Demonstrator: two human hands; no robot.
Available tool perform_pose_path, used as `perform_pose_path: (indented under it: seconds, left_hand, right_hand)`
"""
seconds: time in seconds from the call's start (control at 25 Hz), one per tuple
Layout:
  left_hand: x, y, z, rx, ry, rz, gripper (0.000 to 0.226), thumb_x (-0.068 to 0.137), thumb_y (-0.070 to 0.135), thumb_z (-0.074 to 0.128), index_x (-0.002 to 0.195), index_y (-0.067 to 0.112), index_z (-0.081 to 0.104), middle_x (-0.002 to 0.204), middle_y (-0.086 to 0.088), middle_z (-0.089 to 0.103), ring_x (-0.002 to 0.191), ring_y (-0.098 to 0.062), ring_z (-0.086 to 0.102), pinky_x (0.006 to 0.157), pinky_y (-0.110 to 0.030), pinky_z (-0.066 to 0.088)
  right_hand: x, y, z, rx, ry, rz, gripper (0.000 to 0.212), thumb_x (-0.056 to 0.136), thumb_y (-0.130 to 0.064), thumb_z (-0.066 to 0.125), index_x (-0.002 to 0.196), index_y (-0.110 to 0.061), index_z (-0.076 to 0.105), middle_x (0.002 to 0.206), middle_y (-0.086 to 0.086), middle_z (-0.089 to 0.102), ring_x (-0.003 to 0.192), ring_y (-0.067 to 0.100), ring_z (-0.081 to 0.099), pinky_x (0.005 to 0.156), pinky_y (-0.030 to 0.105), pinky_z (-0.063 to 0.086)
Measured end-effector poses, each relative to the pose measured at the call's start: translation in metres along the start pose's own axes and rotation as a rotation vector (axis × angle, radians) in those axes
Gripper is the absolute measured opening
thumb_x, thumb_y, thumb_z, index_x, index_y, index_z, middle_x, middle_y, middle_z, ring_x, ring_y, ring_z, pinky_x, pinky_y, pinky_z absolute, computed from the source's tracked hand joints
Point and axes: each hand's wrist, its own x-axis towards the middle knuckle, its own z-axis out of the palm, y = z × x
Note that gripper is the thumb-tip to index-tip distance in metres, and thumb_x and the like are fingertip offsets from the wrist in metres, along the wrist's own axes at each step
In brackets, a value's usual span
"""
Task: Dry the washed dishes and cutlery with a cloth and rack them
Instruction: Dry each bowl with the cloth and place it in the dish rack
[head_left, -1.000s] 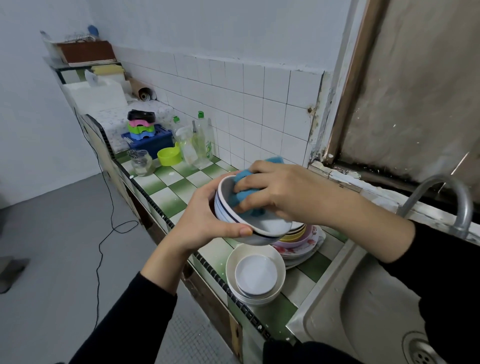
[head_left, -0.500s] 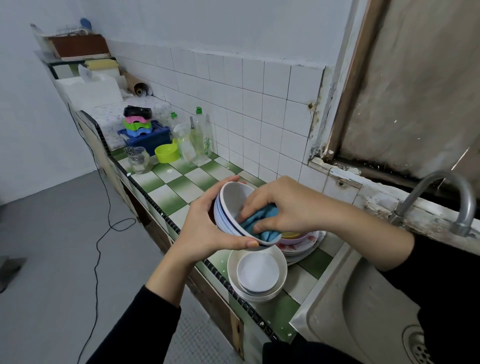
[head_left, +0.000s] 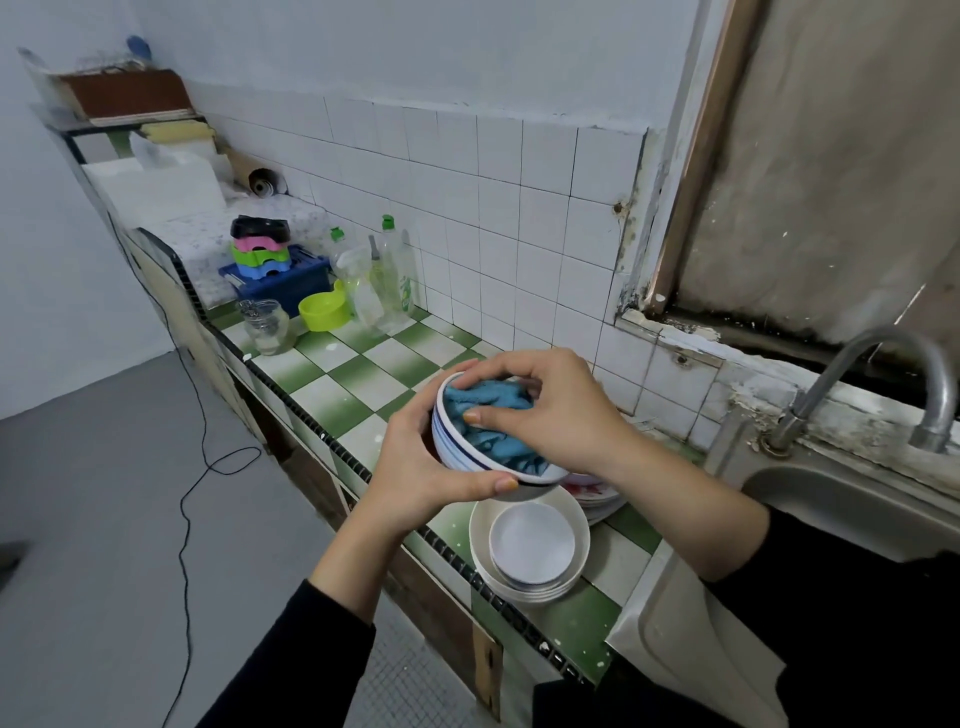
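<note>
A white bowl with blue stripes (head_left: 457, 457) is held tilted above the counter. My left hand (head_left: 415, 467) grips it from below and the left side, thumb along its rim. My right hand (head_left: 550, 410) pinches a blue cloth (head_left: 488, 410) bunched inside the bowl. Under the bowl a stack of white bowls (head_left: 530, 545) sits near the counter's front edge. Behind them lies a pile of flowered plates (head_left: 597, 496), mostly hidden by my right arm.
The green-and-white checked counter (head_left: 363, 374) runs left. At its far end stand a blue rack (head_left: 291, 280) with coloured cups, a lime bowl (head_left: 324, 312), a glass jar (head_left: 267, 327) and soap bottles (head_left: 389, 275). A steel sink (head_left: 831, 499) and tap (head_left: 893, 379) lie to the right.
The cloth has gone from the bowl's far rim down into its inside. The bowl turned more upright in my left hand.
</note>
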Motion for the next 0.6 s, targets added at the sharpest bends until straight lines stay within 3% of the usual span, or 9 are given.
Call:
perform_pose_path:
  seconds: [0.08, 0.2, 0.32, 0.48, 0.6]
  left_hand:
    - [0.0, -0.003, -0.005, -0.027, -0.034, -0.001, 0.108, 0.043, 0.047, 0.094, 0.131, 0.004, 0.047, 0.117, -0.002, 0.067, 0.112, -0.021, 0.063, 0.091, -0.03, 0.05]
    - [0.003, -0.005, -0.009, -0.061, -0.046, 0.009, 0.107, 0.043, 0.049, 0.094, 0.131, 0.009, 0.048, 0.119, -0.007, 0.066, 0.112, -0.023, 0.063, 0.09, -0.031, 0.051]
    - [0.008, -0.009, -0.003, -0.073, -0.1, 0.026, 0.107, 0.043, 0.048, 0.094, 0.132, 0.01, 0.048, 0.122, -0.009, 0.065, 0.113, -0.029, 0.062, 0.092, -0.037, 0.052]
    - [0.007, -0.016, 0.019, -0.029, -0.105, 0.02, 0.109, 0.036, 0.057, 0.092, 0.127, 0.015, 0.052, 0.119, 0.0, 0.066, 0.113, -0.021, 0.062, 0.095, -0.036, 0.051]
    - [0.003, -0.017, 0.043, -0.008, -0.066, -0.004, 0.104, 0.03, 0.066, 0.089, 0.12, 0.026, 0.055, 0.119, 0.001, 0.064, 0.111, -0.012, 0.061, 0.094, -0.028, 0.05]
  right_hand:
    - [-0.002, -0.002, 0.001, 0.187, -0.077, 0.034, 0.03, 0.075, 0.002, 0.077, 0.093, -0.021, 0.074, 0.103, -0.001, 0.073, 0.095, 0.014, 0.07, 0.089, 0.033, 0.056]
    - [-0.006, -0.005, -0.008, 0.193, -0.212, 0.04, 0.033, 0.077, 0.009, 0.072, 0.092, -0.021, 0.072, 0.091, -0.005, 0.074, 0.089, 0.007, 0.069, 0.079, 0.02, 0.054]
    - [-0.015, -0.001, -0.021, 0.24, -0.264, 0.033, 0.039, 0.077, 0.013, 0.068, 0.09, -0.023, 0.073, 0.088, -0.009, 0.074, 0.09, 0.004, 0.068, 0.077, 0.017, 0.052]
    - [-0.045, 0.008, -0.043, 0.446, -0.09, 0.045, 0.035, 0.069, 0.005, 0.072, 0.084, -0.025, 0.079, 0.091, -0.004, 0.075, 0.09, 0.01, 0.07, 0.075, 0.02, 0.055]
    - [-0.086, 0.007, -0.071, 0.393, 0.136, 0.036, 0.044, 0.067, 0.0, 0.071, 0.101, -0.028, 0.074, 0.097, -0.001, 0.075, 0.093, 0.015, 0.071, 0.076, 0.022, 0.056]
